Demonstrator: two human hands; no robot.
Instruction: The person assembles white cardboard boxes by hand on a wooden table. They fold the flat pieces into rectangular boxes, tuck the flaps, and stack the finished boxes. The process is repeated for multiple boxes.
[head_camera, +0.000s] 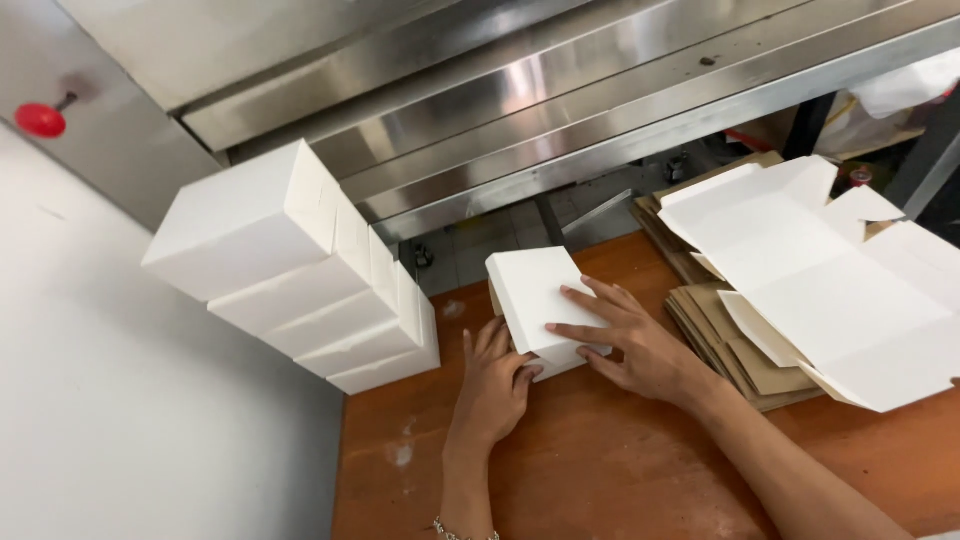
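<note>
stainless steel panels (520, 110) slope across the top of the view, above a reddish-brown wooden table (600, 470) that meets a white wall (130, 420) on the left. on the right of the table lies a loose pile of flat white box blanks (830, 290), overlapping a stack of brown cardboard sheets (740, 350). at the left, against the wall, stands a leaning stack of folded white boxes (300, 270), five high, each stepping further out than the one below. between the two piles sits one small white box (535, 300), closed and tilted slightly, resting on the table.

the right hand (630, 340) lies spread on the box's top and right side, fingers wide. the left hand (495, 375) presses its fingertips against the lower left edge, wrist wearing a thin bracelet (460, 530). so the box is held between both hands, directly in front of the person.

risks, as a judgement: the stack looks unsteady, and a nudge from the left arm could topple it. uneven pressure could crush the thin card or let a flap spring open.
</note>
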